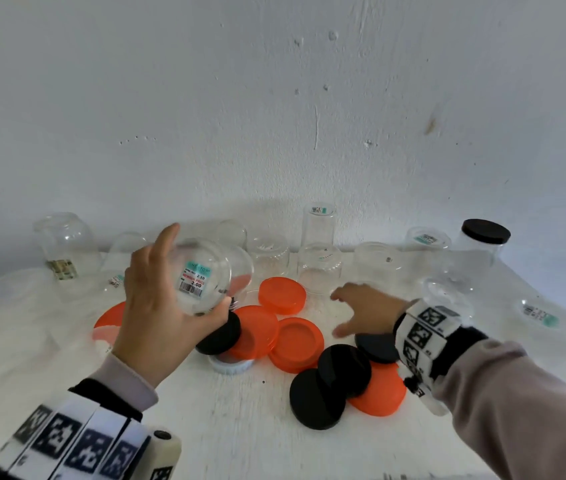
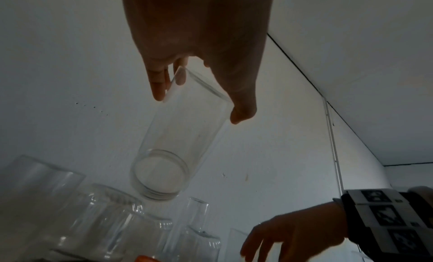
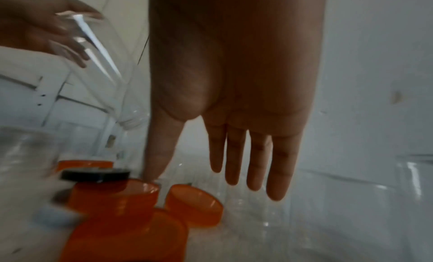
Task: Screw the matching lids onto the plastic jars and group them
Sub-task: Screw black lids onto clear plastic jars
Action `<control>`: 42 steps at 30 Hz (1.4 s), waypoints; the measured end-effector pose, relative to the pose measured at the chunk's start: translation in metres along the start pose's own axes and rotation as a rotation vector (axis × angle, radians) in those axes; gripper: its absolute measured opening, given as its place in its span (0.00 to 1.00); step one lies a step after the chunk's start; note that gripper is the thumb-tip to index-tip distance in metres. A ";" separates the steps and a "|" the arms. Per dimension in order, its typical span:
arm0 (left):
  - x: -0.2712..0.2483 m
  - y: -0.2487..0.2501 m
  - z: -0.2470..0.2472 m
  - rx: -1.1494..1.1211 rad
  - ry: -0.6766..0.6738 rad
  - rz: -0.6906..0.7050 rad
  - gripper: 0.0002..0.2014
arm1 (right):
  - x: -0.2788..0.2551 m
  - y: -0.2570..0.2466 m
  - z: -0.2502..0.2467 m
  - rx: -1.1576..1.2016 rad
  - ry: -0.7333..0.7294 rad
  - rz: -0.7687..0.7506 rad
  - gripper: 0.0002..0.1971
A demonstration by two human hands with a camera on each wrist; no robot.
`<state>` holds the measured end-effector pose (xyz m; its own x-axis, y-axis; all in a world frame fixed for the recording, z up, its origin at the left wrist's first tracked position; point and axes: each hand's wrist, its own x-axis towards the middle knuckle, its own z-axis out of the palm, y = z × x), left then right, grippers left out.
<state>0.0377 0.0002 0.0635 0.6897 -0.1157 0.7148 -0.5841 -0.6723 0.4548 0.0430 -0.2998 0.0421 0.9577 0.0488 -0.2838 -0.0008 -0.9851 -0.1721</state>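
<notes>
My left hand [image 1: 167, 299] grips a clear plastic jar [image 1: 205, 275] by its base, lifted above the table with its mouth [image 2: 160, 175] pointing away and down; a price label shows on the base. My right hand [image 1: 361, 310] hovers open, fingers [image 3: 236, 155] straight, over the lids, holding nothing. Several orange lids [image 1: 283, 294] and black lids [image 1: 343, 370] lie mixed in the middle of the white table [image 1: 240, 427]. A black lid [image 1: 220, 334] leans on an orange one below the held jar.
Several clear jars [image 1: 319, 268] stand upside down along the wall at the back. One jar with a black lid [image 1: 484, 232] screwed on stands at the far right. A white lid [image 1: 229, 367] lies under the orange pile. Clear containers [image 1: 7, 296] sit far left.
</notes>
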 end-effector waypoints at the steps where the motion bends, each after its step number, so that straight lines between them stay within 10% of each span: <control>1: -0.002 0.001 0.001 -0.002 -0.015 -0.003 0.52 | -0.002 -0.005 0.007 -0.025 -0.078 0.001 0.42; 10: -0.024 -0.002 0.016 -0.157 -0.137 -0.160 0.41 | -0.017 -0.024 0.044 -0.280 -0.317 0.019 0.46; 21: -0.033 -0.009 0.032 -0.297 -0.299 -0.471 0.37 | -0.016 -0.013 0.037 -0.152 -0.171 0.002 0.47; 28: -0.037 -0.025 0.042 -0.325 -0.508 -0.617 0.54 | -0.016 -0.007 0.006 0.139 0.020 -0.003 0.45; 42: -0.060 -0.029 0.058 -0.318 -0.868 -0.552 0.51 | -0.014 -0.020 -0.040 0.490 0.143 -0.111 0.39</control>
<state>0.0378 -0.0157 -0.0234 0.8873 -0.4177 -0.1958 -0.0971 -0.5840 0.8059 0.0408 -0.2870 0.0871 0.9894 0.0918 -0.1129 0.0012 -0.7808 -0.6248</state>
